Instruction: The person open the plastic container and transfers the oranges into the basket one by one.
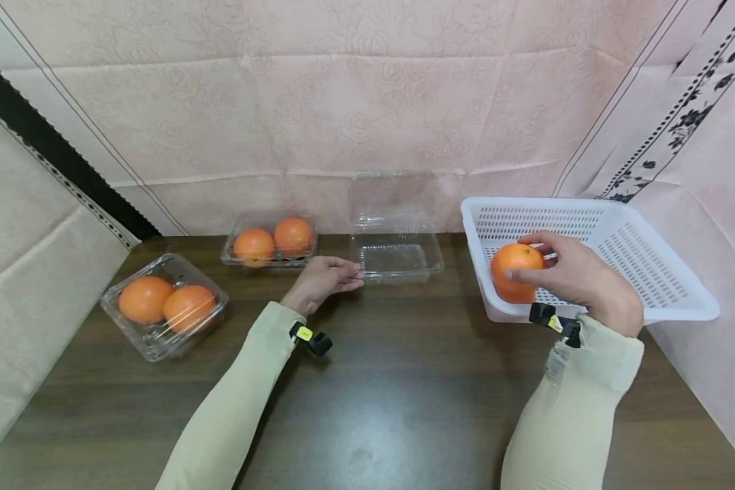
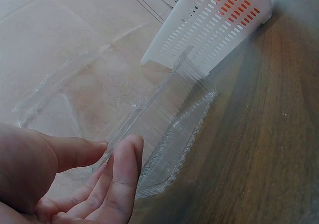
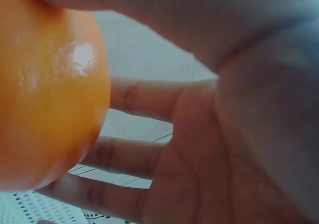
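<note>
At the far left, a clear container (image 1: pixel 155 346) sits at an angle on the dark wooden bench (image 1: pixel 367 401), with two oranges (image 1: pixel 188 307) side by side inside it. Next, farther back by the patterned cloth (image 1: pixel 367 116), a second clear container (image 1: pixel 299 260) holds another pair of oranges (image 1: pixel 292 236). Just right of that, the left hand (image 1: pixel 326 279) reaches forward from a pale sleeve (image 1: pixel 235 398), a small black device (image 1: pixel 312 339) strapped at the wrist; its thumb and fingers (image 2: pixel 125 167) pinch the near left edge of an open clear container (image 1: pixel 397 260), whose raised lid (image 1: pixel 394 197) stands up in front of the cloth. On the right is a white slotted basket (image 1: pixel 643 255), and in the left wrist view orange colour shows through its slots. Over the basket's near left part, the right hand (image 1: pixel 582 275) grasps an orange (image 1: pixel 514 260), thumb on one side and spread fingers on the other; the right wrist view shows the fruit's glossy skin close up against them. This wrist too carries a black device (image 1: pixel 551 321) above a pale sleeve, and beyond the basket the cloth bears a black floral border (image 1: pixel 689 126).
</note>
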Tool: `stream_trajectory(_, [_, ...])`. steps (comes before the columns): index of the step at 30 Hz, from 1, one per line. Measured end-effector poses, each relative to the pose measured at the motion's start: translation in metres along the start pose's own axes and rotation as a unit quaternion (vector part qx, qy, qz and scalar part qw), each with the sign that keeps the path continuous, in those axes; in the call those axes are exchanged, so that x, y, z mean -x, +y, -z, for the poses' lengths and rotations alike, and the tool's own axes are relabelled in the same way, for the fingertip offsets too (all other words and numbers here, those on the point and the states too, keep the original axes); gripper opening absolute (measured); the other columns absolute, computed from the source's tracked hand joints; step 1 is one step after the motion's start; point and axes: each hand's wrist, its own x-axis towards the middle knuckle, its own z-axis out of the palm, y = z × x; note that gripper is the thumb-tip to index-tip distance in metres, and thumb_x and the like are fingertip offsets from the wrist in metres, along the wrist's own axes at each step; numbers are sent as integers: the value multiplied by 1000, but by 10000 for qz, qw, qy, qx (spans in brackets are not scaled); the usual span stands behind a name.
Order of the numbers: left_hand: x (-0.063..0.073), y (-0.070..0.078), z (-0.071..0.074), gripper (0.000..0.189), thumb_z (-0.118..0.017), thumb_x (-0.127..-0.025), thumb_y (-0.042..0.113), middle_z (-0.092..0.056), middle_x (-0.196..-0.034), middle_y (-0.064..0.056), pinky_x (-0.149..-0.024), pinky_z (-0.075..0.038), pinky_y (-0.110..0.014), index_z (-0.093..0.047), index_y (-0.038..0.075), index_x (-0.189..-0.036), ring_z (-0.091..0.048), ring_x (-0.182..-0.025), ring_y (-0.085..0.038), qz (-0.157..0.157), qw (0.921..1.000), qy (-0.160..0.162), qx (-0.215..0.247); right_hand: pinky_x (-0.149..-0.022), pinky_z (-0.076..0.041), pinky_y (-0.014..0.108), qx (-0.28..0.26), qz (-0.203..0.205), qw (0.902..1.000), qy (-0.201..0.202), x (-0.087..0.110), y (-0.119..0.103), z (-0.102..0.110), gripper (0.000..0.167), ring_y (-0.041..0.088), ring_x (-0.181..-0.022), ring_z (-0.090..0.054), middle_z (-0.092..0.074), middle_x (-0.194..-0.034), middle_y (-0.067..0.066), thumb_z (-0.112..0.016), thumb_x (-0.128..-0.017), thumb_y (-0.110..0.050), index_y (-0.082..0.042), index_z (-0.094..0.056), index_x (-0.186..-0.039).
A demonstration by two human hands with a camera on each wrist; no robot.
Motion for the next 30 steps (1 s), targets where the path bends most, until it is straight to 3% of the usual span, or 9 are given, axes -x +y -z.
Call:
stream_trajectory(9, [0, -1, 0, 32, -61, -103, 8, -67, -125, -25, -96, -61, -33, -61, -8, -131, -75, -94, -16, -1, 10000, -19, -7, -85, -52, 47, -298, -384, 9980, -406, 1, 4, -1, 72, 43, -120, -45, -43, -145, 27, -73, -92, -45, -13, -44, -149])
stream_trajectory(19, [1, 0, 0, 31, -62, -102, 10, -67, -126, -24, -100, -59, -37, -62, -5, -130, -74, -96, -17, 19, 10000, -52, -48, -87, -51, 47, -13, -244, 9990, -368, 2, 7, -1, 68, 43, -120, -47, -48, -143, 27, -68, -94, -53, -14, -50, -147])
stream_trajectory(30, [-1, -2, -1, 31, -61, -102, 9, -68, -125, -24, -99, -60, -37, -62, -6, -130, -75, -95, -17, -5, 10000, -24, -26, -87, -52, 41, -61, -253, 9981, -558, -9, 13, -6, 63, 43, -120, -50, -50, -141, 29, -71, -95, -41, -8, -50, -145])
